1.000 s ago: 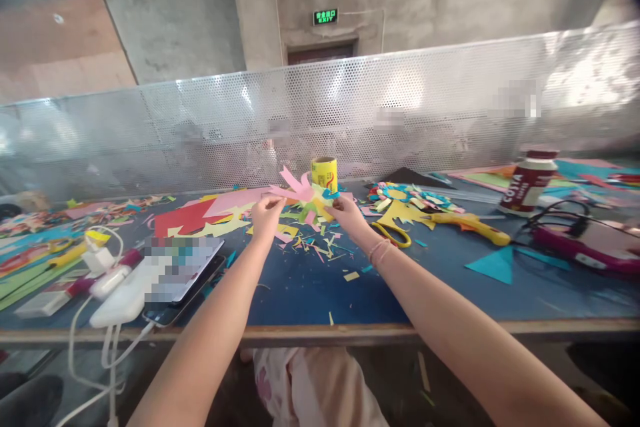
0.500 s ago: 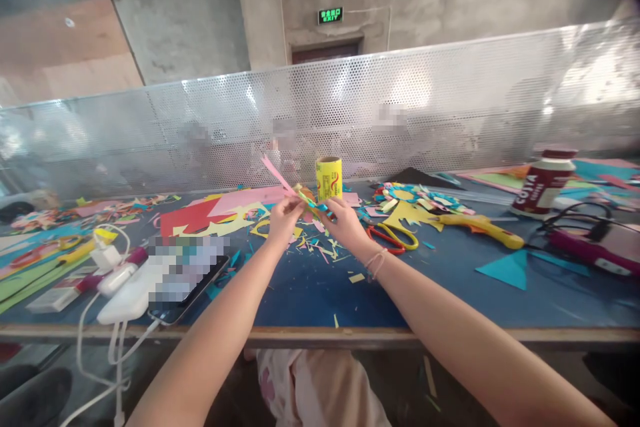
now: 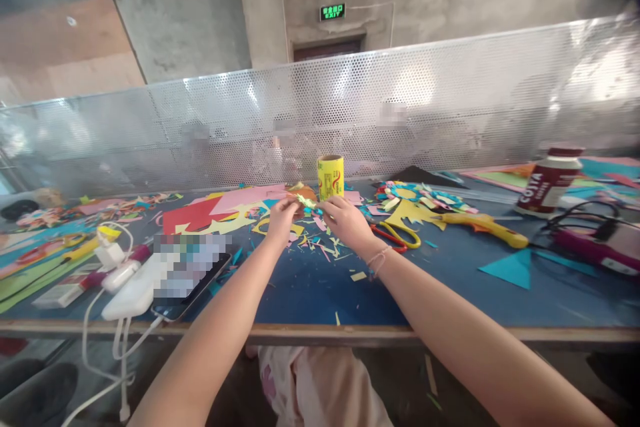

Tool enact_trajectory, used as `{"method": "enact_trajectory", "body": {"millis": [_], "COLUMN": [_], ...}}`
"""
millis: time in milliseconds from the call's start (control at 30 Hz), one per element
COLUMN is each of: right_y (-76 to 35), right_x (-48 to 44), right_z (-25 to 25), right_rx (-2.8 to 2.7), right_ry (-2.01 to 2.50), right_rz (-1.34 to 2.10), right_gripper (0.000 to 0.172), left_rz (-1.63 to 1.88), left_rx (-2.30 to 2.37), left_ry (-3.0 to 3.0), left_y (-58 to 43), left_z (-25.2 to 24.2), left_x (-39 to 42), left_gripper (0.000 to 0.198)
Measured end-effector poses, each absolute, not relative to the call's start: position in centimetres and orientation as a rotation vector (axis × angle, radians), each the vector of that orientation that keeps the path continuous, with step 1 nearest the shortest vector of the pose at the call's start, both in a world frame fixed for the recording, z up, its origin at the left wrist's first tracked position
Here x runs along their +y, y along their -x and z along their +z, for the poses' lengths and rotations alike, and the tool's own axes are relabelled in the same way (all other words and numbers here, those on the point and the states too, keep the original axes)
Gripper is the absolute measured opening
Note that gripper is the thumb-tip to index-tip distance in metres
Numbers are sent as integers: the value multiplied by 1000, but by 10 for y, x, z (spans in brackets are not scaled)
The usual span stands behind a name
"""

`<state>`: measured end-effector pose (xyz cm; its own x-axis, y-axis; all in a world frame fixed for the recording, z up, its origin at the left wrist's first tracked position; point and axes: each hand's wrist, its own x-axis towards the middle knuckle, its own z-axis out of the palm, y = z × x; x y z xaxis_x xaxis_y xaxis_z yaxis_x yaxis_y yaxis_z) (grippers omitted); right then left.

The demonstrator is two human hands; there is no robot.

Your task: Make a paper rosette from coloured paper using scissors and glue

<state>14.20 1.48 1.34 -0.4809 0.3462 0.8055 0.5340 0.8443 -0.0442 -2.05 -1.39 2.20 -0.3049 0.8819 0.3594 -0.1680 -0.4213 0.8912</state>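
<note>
Between my hands is a small paper craft piece [image 3: 306, 203] with yellow-green, blue and orange-brown parts. My left hand [image 3: 282, 217] pinches its left side, fingers closed. At its right side, my right hand [image 3: 346, 219] grips the edge with fingertips pressed together. The fingers cover part of the piece, so its full shape is hidden. Right behind it stands a yellow printed cardboard tube [image 3: 331, 175]. Small paper scraps [image 3: 323, 243] lie on the blue table below. Scissors with red and yellow handles [image 3: 400, 235] rest just right of my right hand.
A phone [image 3: 190, 280], a white power bank [image 3: 133, 293] and cables are at left. To the right lie a yellow glue gun [image 3: 485, 227], a teal paper triangle [image 3: 513, 268], a Costa bottle [image 3: 550, 180] and a purple tool [image 3: 595, 247]. A perforated metal screen [image 3: 350, 113] runs behind.
The paper piece has turned in my hands. The pink strip that stuck up at the left no longer stands up, and the orange-brown part now shows. Both hands stay in nearly the same place.
</note>
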Motion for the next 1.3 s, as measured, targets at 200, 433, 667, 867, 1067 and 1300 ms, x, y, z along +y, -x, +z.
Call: {"method": "enact_trajectory", "body": {"millis": [200, 433, 667, 867, 1067, 1300], "right_y": [-142, -143, -146, -151, -156, -163], "right_x": [18, 24, 33, 39, 45, 45], "right_z": [14, 14, 15, 16, 14, 15], "right_rx": [-2028, -1902, -1730, -1618, -1648, -1811], "right_ry": [651, 726, 870, 1016, 1043, 950], "right_rz": [-62, 179, 310, 455, 358, 99], "right_gripper": [19, 9, 14, 16, 15, 12], "left_rz": [1789, 1758, 1742, 1826, 1880, 1914], "left_rx": [960, 977, 1068, 1265, 1515, 1718], "left_ry": [-1122, -1144, -1155, -902, -838, -1165], "left_y": [21, 25, 27, 46, 75, 76], "left_z": [22, 20, 17, 11, 2, 3], "left_x": [-12, -8, -5, 8, 19, 18], "left_gripper": [8, 13, 10, 8, 19, 31]}}
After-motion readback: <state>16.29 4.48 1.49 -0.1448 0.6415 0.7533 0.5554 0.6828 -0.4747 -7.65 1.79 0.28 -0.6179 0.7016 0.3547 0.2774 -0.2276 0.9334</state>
